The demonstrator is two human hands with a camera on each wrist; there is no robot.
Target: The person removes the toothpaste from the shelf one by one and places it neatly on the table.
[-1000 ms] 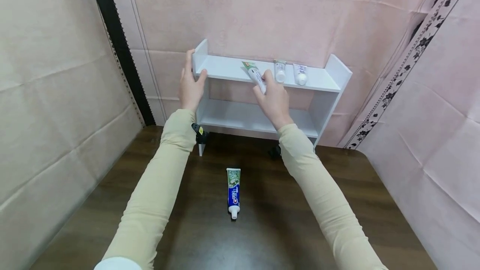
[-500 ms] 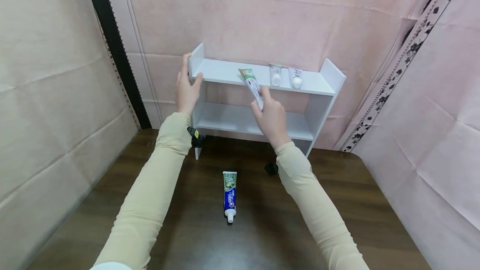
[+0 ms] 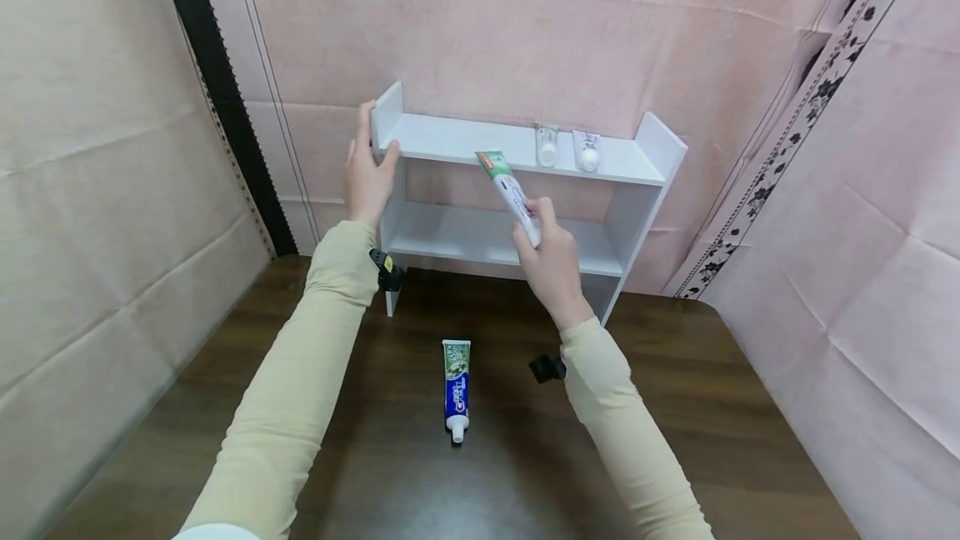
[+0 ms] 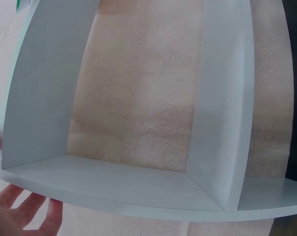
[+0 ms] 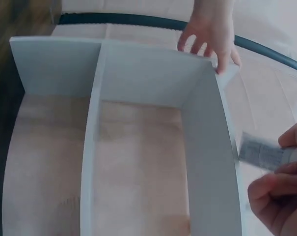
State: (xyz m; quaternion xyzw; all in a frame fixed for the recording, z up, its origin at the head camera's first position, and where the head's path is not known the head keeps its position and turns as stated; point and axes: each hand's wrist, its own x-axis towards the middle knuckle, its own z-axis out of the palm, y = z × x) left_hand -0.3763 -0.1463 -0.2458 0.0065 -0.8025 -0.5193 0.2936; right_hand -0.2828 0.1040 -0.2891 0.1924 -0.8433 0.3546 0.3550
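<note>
My left hand (image 3: 370,180) grips the upper left corner of a white two-tier shelf (image 3: 502,242), thumb in front and fingers along the outer side. In the left wrist view its fingertips (image 4: 33,204) rest against the panel's outer face. A white toothpaste tube with a green end (image 3: 512,192) is pinched in my right hand (image 3: 557,269). It slants up and left, in front of the top board. In the right wrist view the tube (image 5: 262,151) looks blurred and greyish beside that board. A blue, green and white toothpaste tube (image 3: 457,390) lies on the table, its cap towards me.
Two small white tubes, one on the left (image 3: 547,145) and one on the right (image 3: 587,152), lie on the top board, caps forward. The shelf stands at the back of the dark wooden table (image 3: 390,473). Pale cloth walls (image 3: 525,32) enclose the back and both sides.
My right hand has drawn the green-and-white toothpaste tube down and towards me, off the front of the top board. The left hand keeps its grip on the shelf. The view has shifted slightly.
</note>
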